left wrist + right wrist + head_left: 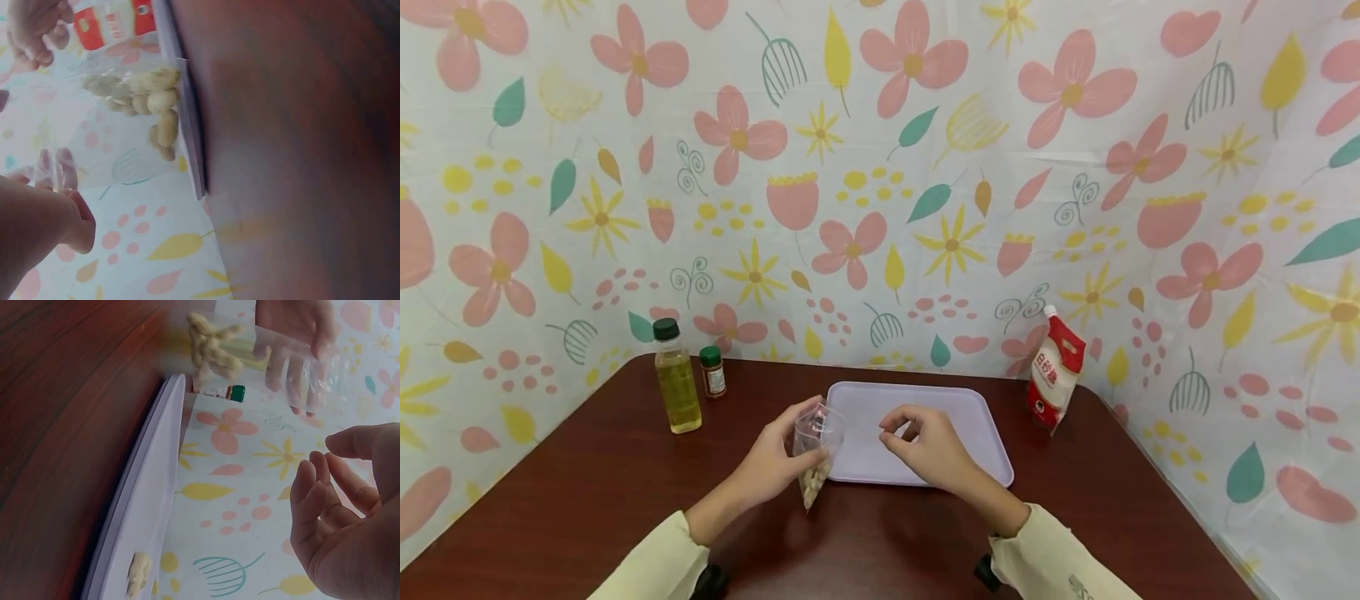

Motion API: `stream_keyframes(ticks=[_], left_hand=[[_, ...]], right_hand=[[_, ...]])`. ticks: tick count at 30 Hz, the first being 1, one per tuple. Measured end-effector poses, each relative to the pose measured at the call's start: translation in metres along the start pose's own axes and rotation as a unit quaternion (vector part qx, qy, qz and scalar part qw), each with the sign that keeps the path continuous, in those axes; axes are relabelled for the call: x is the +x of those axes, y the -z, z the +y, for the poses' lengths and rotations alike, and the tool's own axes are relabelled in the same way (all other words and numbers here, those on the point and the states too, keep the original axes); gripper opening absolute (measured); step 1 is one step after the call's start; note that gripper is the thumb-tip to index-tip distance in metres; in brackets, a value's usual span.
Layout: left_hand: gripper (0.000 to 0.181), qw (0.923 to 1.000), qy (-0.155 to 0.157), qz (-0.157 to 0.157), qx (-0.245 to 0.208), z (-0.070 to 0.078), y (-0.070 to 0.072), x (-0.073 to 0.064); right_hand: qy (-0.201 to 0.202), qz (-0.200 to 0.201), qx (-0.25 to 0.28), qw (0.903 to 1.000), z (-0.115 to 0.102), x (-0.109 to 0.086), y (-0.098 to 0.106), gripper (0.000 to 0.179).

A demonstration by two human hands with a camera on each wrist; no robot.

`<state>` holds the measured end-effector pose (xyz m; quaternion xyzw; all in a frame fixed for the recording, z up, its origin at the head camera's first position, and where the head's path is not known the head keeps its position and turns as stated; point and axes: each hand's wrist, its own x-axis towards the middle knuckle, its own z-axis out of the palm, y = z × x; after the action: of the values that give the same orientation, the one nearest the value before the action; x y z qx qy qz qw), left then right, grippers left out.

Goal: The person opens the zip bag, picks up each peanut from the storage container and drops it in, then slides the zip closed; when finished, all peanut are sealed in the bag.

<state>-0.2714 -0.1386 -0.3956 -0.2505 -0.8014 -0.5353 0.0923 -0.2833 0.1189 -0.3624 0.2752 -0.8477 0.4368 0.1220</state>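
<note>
Your left grip (pixel 775 454) holds the clear bag (pixel 827 437) between thumb and fingers, above the desk (pixel 587 500) and by the near left corner of the tray (pixel 865 417); your right grip (pixel 928 450) is released, with its fingers loosely bent and nothing visible in them. To handle this bag well, it seems wise that you hold it high on its side and squeeze only lightly, because such thin film probably folds and closes the mouth. Better you tilt it over the tray, so that any loose peanut falls inside the rim. As for numbers, you have one bag, one tray, one single peanut (pixel 139 575) visible on it, one oil bottle (pixel 677 383) and one small jar (pixel 713 377) toward the desk's far left corner, and one red-and-white pouch (pixel 1055 375) near the far right corner. The bagged peanuts (pixel 812 482) overlap, so you cannot count them exactly.
</note>
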Motion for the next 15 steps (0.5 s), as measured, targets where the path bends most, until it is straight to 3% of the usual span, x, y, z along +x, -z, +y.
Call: stream_keyframes(ticks=[7, 15], left_hand=[[0.071, 0.9989, 0.000, -0.023, 0.040, 0.000, 0.002, 0.002], [0.069, 0.9949, -0.025, -0.056, 0.080, 0.002, 0.007, 0.004]], right_hand=[[-0.010, -0.008, -0.003, 0.9999, 0.014, 0.007, 0.002, 0.006], [-0.042, -0.012, -0.028, 0.9986, 0.035, 0.013, 0.004, 0.002]])
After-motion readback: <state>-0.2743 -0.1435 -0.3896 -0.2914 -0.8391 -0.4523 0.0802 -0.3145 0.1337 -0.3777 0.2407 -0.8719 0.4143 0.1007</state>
